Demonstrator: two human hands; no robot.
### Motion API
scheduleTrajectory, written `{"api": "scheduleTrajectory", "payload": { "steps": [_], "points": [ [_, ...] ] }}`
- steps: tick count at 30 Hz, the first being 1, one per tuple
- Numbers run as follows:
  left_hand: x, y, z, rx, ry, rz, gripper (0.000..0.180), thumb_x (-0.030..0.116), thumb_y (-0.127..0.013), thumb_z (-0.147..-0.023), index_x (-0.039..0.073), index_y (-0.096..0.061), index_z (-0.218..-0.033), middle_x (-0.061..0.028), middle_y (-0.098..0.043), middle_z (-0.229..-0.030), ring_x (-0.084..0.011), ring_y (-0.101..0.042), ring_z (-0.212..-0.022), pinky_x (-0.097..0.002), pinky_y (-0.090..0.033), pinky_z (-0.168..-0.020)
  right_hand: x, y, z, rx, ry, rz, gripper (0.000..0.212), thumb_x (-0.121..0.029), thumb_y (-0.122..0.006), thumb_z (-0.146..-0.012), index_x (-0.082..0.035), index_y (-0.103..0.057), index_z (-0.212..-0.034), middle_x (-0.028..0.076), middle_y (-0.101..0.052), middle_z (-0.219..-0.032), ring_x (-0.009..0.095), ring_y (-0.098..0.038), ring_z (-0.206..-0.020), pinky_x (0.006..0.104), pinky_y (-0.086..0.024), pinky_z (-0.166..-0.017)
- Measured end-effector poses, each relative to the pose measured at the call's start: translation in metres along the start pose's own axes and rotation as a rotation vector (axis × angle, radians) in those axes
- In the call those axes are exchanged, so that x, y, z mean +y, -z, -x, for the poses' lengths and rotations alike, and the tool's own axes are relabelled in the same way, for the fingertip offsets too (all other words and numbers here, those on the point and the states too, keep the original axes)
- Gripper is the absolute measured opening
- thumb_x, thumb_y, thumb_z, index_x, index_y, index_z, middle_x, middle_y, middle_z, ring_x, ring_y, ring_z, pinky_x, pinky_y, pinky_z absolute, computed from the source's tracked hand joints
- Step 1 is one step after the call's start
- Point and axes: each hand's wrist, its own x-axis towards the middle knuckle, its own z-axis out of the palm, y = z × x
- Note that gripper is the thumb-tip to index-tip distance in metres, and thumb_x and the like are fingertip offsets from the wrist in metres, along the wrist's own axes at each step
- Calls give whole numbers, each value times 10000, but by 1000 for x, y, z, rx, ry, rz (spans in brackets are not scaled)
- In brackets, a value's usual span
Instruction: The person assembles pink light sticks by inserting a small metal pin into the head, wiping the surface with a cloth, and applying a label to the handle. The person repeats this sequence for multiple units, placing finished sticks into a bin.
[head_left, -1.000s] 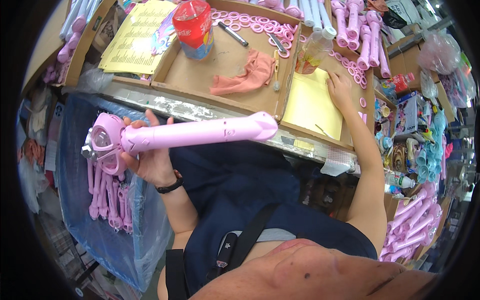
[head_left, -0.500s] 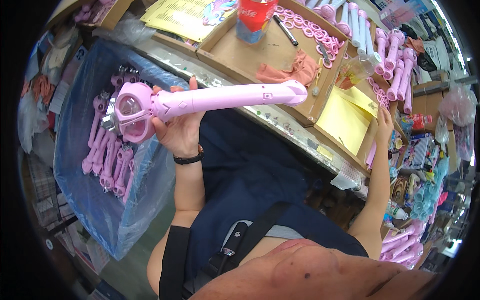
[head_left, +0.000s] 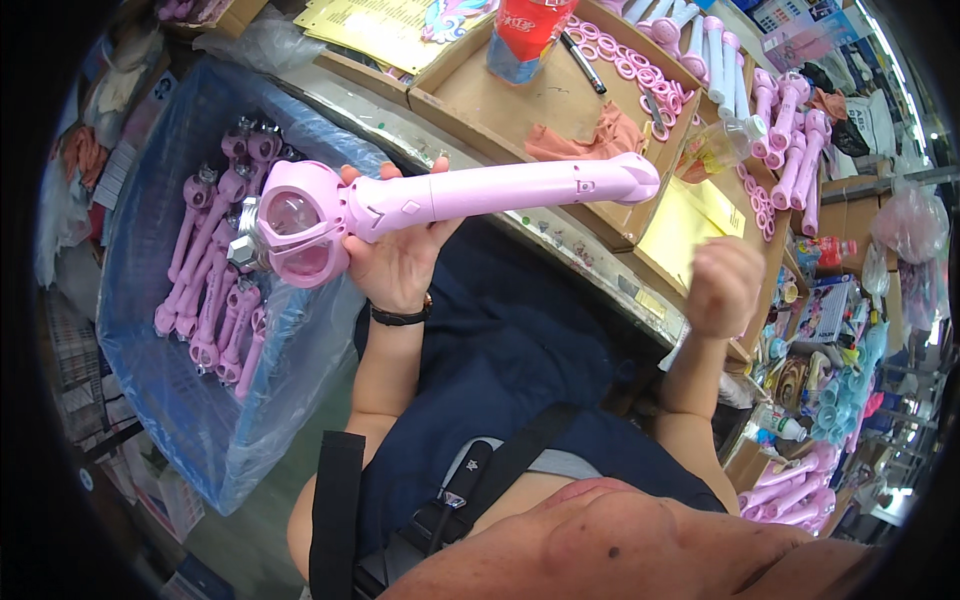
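My left hand (head_left: 392, 262) is closed round a pink toy wand (head_left: 500, 197), near its ring-shaped head. The head has a clear round part and a silver crown-like piece at its end; the long handle points right. Over the front edge of the bench, my right hand (head_left: 728, 285) is raised with curled fingers, a little blurred. Whatever it may hold is hidden. Beside it lies a yellow sheet (head_left: 690, 222) in a cardboard tray (head_left: 628, 225).
To the left, a blue plastic-lined bin (head_left: 290, 400) holds several pink wands (head_left: 212, 300). On the bench a larger cardboard tray (head_left: 470, 100) carries a red bottle (head_left: 525, 35), a black marker (head_left: 583, 62), an orange cloth (head_left: 590, 138) and pink rings (head_left: 640, 70). More wands (head_left: 790, 120) lie at far right.
My right hand has left the yellow sheet and come back toward me, its fingers now curled. My left hand and the wand have shifted slightly right.
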Motion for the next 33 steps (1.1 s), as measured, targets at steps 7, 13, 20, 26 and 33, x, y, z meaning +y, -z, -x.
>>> {"api": "scheduleTrajectory", "payload": {
  "steps": [7,13,20,26,33],
  "points": [
    [-6,-7,8,6,4,-88,663,249,-735,-781,306,-394,-1347,-38,-416,-1401,-433,-134,-1380,-684,-156,-1063,-55,-56,-42,-335,-259,-765,217,-30,-731,-682,-82,-631,-868,56,-593,-771,239,-579,-686,319,-460,-627],
    [-15,-4,10,18,-6,-144,660,263,-736,-781,300,-400,-1347,-43,-422,-1400,-427,-167,-1374,-671,-175,-1065,-41,-56,-43,-325,-184,-290,176,-29,-700,-669,-64,-630,-827,75,-597,-761,254,-601,-670,342,-478,-566],
    [-16,-1,8,37,23,-125,642,270,-726,-790,299,-403,-1344,-45,-426,-1397,-430,-168,-1373,-669,-190,-1065,-48,-21,-48,-174,225,-182,271,-85,-732,-628,-159,-641,-872,-1,-603,-839,158,-560,-713,277,-466,-572],
    [-31,-10,5,69,-34,-166,652,289,-718,-795,303,-372,-1348,-48,-422,-1389,-414,-191,-1370,-666,-236,-1054,-51,-51,-40,-583,5,-937,94,-94,-680,-763,-111,-656,-852,23,-606,-829,219,-579,-726,323,-468,-625],
    [-42,-19,6,127,-37,-190,681,322,-729,-779,310,-359,-1351,-26,-445,-1346,-414,-287,-1330,-610,-363,-1004,-76,-97,-9,-370,-314,-690,144,14,-677,-725,-46,-631,-847,71,-609,-791,228,-590,-686,318,-477,-623]
  ]
}}
